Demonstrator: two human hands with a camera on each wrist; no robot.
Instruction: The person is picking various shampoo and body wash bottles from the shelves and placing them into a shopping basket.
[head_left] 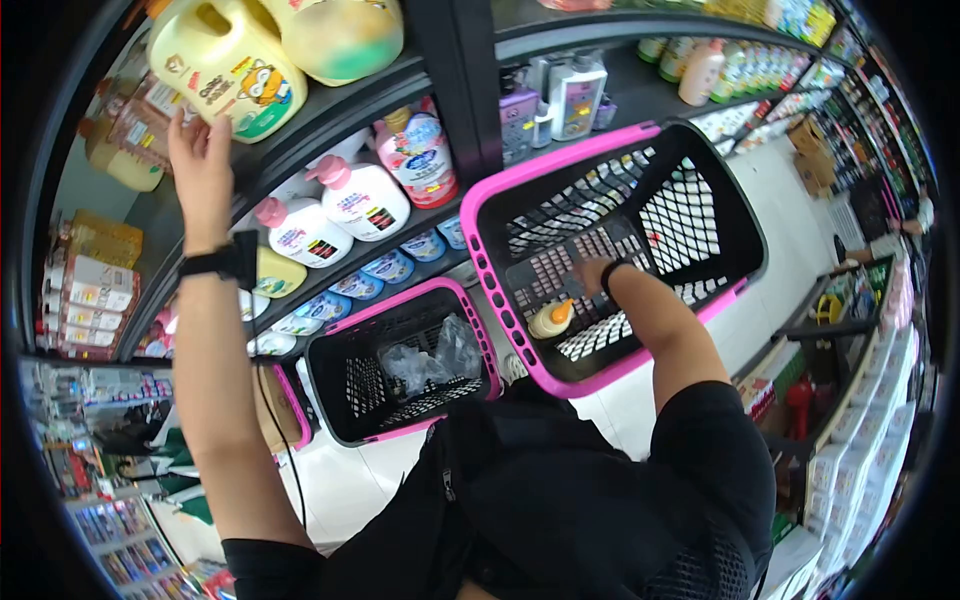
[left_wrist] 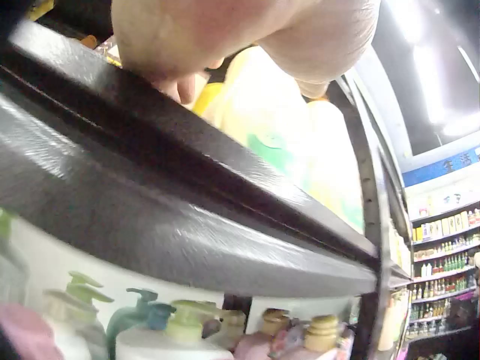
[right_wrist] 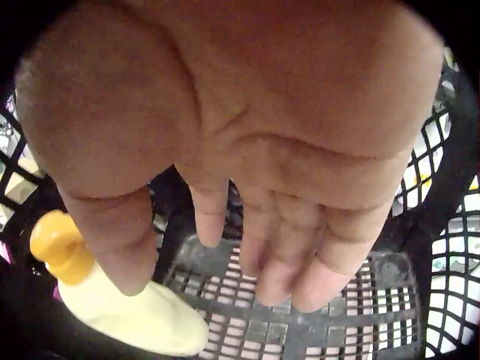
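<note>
My left hand is raised at the upper shelf, fingers extended up beside the lower part of a pale yellow handled jug with a cartoon animal label. In the left wrist view, that hand covers the top of the frame, above the dark shelf edge. Down inside a black basket with a pink rim is my right hand. Its fingers hang loosely over the basket floor, holding nothing. Beside the thumb lies a cream bottle with an orange cap, tipped on its side.
A smaller pink-rimmed basket holds clear plastic bags. White pump bottles and blue-labelled packs fill lower shelves. A black upright post divides the shelving. Stocked shelves line the right side.
</note>
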